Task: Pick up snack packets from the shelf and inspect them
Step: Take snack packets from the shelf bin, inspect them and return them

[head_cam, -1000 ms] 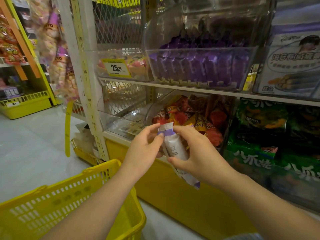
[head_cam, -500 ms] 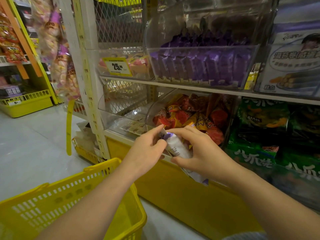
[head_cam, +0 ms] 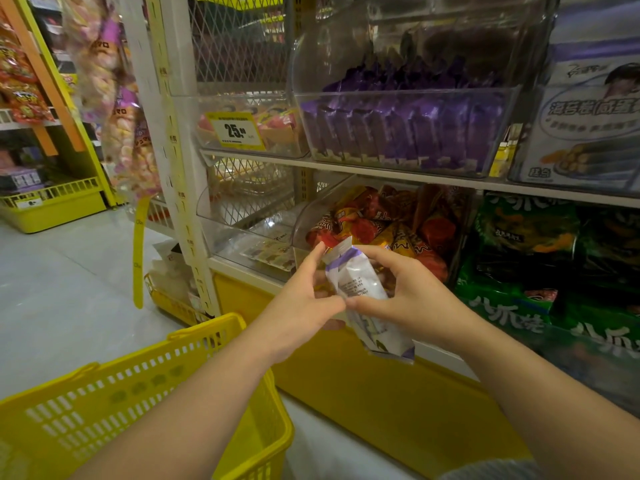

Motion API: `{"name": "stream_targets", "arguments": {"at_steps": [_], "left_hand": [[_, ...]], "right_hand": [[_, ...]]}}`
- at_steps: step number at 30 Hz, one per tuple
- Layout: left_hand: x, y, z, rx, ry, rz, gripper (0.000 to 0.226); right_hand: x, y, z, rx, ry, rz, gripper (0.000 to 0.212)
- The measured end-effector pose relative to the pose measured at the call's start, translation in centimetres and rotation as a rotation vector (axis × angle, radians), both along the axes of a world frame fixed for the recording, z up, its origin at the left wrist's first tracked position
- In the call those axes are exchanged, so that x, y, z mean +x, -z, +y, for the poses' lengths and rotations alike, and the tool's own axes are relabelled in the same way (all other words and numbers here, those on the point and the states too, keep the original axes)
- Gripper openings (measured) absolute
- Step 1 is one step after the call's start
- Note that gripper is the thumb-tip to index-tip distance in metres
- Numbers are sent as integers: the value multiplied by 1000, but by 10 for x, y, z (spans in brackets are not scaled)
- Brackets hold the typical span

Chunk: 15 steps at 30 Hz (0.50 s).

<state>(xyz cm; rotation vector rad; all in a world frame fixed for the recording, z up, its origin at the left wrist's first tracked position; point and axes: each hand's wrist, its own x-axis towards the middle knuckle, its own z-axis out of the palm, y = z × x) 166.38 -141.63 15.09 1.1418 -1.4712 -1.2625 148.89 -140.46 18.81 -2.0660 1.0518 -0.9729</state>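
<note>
Currently: left hand (head_cam: 302, 308) and right hand (head_cam: 414, 299), forearms raised, jointly holding one snack packet (head_cam: 358, 280); white, purple-banded, small print, tilted, crimped top upward.

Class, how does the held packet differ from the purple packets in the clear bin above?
The held packet is mostly white with purple trim; the binned packets are purple all over. The held packet tilts between the left hand and right hand; the binned packets stand upright in a row. Both are slim.
</note>
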Motion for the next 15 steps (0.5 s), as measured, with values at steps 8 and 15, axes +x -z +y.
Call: {"name": "stream_targets", "arguments": {"at_steps": [8, 15], "left_hand": [[2, 1, 2, 21, 85, 138, 97], [-22, 12, 13, -149, 143, -82, 99]], "right_hand": [[-2, 2, -1, 123, -34, -174, 49], [3, 11, -4, 110, 107, -336, 42]]}}
